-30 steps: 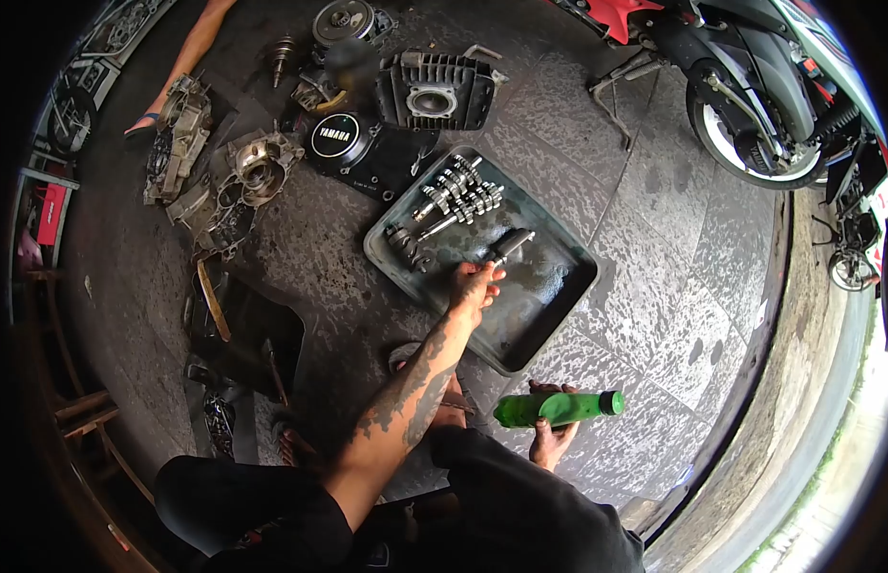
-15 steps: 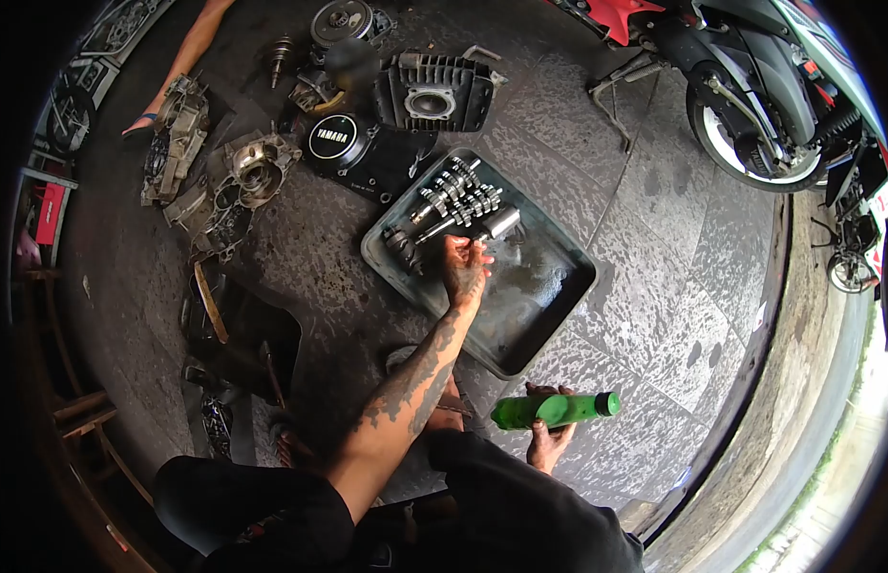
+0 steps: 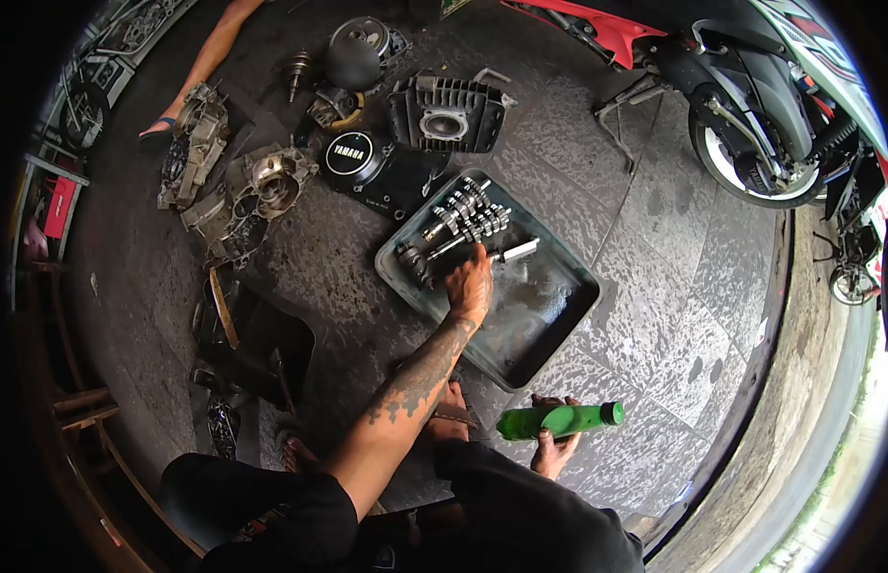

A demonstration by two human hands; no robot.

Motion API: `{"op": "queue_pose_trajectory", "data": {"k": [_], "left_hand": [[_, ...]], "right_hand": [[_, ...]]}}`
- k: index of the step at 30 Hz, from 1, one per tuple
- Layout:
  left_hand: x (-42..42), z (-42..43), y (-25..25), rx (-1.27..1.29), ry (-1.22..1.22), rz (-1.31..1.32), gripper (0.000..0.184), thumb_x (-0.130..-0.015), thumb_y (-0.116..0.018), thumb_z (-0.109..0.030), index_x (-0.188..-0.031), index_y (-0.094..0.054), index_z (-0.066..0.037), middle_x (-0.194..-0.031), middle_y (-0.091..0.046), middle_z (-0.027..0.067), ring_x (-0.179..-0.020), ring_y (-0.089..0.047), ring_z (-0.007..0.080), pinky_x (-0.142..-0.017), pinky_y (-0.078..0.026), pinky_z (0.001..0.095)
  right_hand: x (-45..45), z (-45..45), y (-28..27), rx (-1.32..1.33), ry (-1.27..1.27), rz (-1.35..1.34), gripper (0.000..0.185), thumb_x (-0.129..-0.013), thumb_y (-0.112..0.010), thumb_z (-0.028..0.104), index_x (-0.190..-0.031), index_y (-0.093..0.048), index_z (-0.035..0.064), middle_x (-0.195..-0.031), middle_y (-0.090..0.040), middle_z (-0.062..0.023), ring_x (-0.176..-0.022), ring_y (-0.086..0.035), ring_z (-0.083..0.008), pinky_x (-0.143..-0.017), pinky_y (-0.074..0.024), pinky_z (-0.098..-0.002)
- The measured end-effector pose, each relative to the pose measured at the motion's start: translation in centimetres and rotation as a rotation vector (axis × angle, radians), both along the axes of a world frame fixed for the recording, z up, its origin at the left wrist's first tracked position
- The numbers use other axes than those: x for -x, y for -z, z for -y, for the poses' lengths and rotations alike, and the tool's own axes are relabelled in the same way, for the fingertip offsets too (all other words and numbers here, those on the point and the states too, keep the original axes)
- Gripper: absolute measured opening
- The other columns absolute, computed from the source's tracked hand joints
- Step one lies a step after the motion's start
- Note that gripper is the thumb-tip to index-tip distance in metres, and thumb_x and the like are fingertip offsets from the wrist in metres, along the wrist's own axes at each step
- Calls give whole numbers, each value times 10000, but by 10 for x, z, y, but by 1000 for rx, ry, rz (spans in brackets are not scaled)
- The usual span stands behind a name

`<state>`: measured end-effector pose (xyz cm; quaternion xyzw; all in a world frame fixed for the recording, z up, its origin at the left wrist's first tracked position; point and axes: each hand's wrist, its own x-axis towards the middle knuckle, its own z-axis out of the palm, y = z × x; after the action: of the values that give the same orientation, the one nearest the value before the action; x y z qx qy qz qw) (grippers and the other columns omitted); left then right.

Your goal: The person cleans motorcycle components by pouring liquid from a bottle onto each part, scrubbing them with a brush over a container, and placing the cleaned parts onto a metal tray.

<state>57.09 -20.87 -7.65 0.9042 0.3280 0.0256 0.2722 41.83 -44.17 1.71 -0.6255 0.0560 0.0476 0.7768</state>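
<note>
My left hand [image 3: 471,286] reaches over the grey tray [image 3: 434,310], its fingers closed around the thin end of a metal shaft [image 3: 518,250]. The shaft's thick silver end sticks out to the right; my fingertips are partly hidden. Beside it in the tray lie gear shafts [image 3: 473,215] with several cogs, and a dark grooved drum [image 3: 411,263]. My right hand [image 3: 553,447] grips a green plastic bottle [image 3: 559,420] with a black cap, held sideways near my knee, off the tray's lower right corner.
Beyond the tray lie a YAMAHA engine cover [image 3: 353,158], a finned cylinder [image 3: 449,119] and crankcase halves [image 3: 267,186]. A dark pan [image 3: 258,349] is on the left. A motorcycle [image 3: 754,143] stands at the upper right. Another person's leg [image 3: 210,62] shows at the upper left.
The shaft's thick end has swung to lie flatter, pointing more to the right. My left fingers have curled in more. The bottle stays in my right hand; the view has shifted slightly.
</note>
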Motion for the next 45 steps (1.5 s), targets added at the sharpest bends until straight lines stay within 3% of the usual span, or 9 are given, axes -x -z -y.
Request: {"op": "queue_pose_trajectory", "data": {"k": [4, 6, 7, 20, 32, 40, 42, 44, 45], "left_hand": [[3, -1, -7, -67, 110, 76, 318, -928, -517, -331, -1147, -466, -106, -903, -644, 126, -791, -642, 359, -652, -482, 505], [1, -3, -8, -67, 146, 50, 290, -925, -524, -317, -1116, -473, -105, -902, -643, 121, -790, -646, 349, -643, -485, 500], [-1, -6, -6, -88, 171, 43, 295, -928, -522, -308, -1112, -466, -84, -929, -639, 120, -786, -647, 344, -629, -486, 496], [0, 2, -5, -46, 96, 9, 324, -939, -511, -299, -1103, -455, -26, -877, -651, 147, -814, -647, 356, -679, -476, 503], [11, -18, -19, -10, 71, -64, 524, -910, -534, -415, -1258, -397, -47, -907, -657, 169, -817, -647, 386, -685, -471, 531], [26, -26, -54, 45, 238, 213, 393, -932, -504, -335, -1248, -429, -114, -927, -625, 146, -813, -627, 360, -672, -451, 552], [20, -29, -62, -28, 317, 266, 390, -930, -507, -317, -1251, -443, -105, -965, -614, 153, -849, -614, 360, -687, -459, 528], [18, -40, -108, -32, 537, 374, 365, -937, -510, -315, -1208, -470, -73, -976, -605, 141, -855, -619, 308, -657, -517, 409], [17, -42, -115, -132, 588, 491, 357, -933, -518, -307, -1192, -478, -64, -977, -597, 125, -851, -616, 284, -639, -515, 395]], "right_hand": [[0, 4, 3, 41, -10, -1, 850, -704, -824, 354, -1303, -345, -12, -1095, -591, -176, -1063, -585, -334, -954, -438, -433], [0, 4, 4, 85, -6, 1, 871, -720, -809, 368, -1331, -320, -13, -1073, -583, -158, -1037, -587, -329, -968, -430, -495], [0, 3, 3, 63, -1, -2, 853, -707, -821, 359, -1302, -343, -23, -1090, -595, -176, -1057, -588, -329, -950, -440, -425], [0, 4, 2, 50, -3, 22, 864, -730, -799, 370, -1338, -317, -8, -1074, -589, -162, -1043, -590, -349, -965, -427, -487], [0, -2, 9, 11, -15, 95, 810, -738, -794, 282, -1339, -328, 4, -1095, -582, -198, -1049, -580, -345, -941, -446, -453], [-2, -9, 6, 34, -39, 154, 855, -735, -799, 331, -1346, -309, -15, -1075, -584, -192, -1034, -587, -354, -959, -435, -467], [-5, -5, 17, 17, -44, 222, 886, -723, -809, 339, -1354, -301, -21, -1074, -584, -212, -1022, -593, -362, -933, -457, -480], [-7, -3, 19, -10, -116, 285, 831, -773, -770, 291, -1369, -280, -18, -1059, -583, -177, -1029, -584, -331, -944, -458, -466], [-5, 8, 41, 78, -128, 249, 806, -802, -704, 420, -1361, -323, -18, -1083, -593, -181, -1065, -575, -327, -968, -436, -485]]}}
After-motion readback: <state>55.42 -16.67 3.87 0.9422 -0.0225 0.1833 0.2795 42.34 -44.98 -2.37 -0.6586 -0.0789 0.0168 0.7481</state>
